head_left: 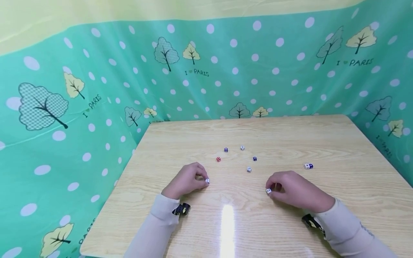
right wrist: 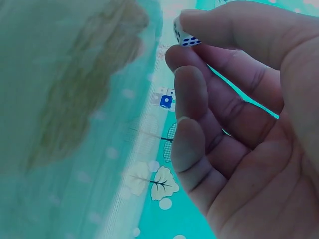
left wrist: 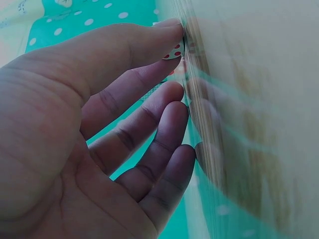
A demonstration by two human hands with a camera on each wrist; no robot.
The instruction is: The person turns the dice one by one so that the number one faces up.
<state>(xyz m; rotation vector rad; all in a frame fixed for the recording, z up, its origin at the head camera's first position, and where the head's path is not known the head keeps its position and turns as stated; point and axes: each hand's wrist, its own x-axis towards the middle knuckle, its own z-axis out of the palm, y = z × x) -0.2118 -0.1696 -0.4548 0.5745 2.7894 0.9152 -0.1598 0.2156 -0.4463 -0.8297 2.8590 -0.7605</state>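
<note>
My left hand (head_left: 188, 180) pinches a white die (head_left: 207, 181) between thumb and forefinger, low at the tabletop. Red pips show on that die (left wrist: 175, 52) in the left wrist view, where the thumb covers most of it. Farther right, my right hand (head_left: 295, 190) pinches another white die (head_left: 269, 191) in the same way. Dark blue pips mark this die (right wrist: 188, 40) in the right wrist view. Beyond the hands lie a red die (head_left: 218, 159), two blue dice, one at the back (head_left: 226, 149) and one nearer (head_left: 255, 158), and two white dice, one far (head_left: 242, 147), one near (head_left: 249, 169).
On the right of the wooden table (head_left: 348, 154), a white die (head_left: 306, 166) and a blue die (head_left: 311, 166) sit side by side. A green dotted curtain (head_left: 222, 82) surrounds the back and sides. Light reflects in a bright strip on the near tabletop.
</note>
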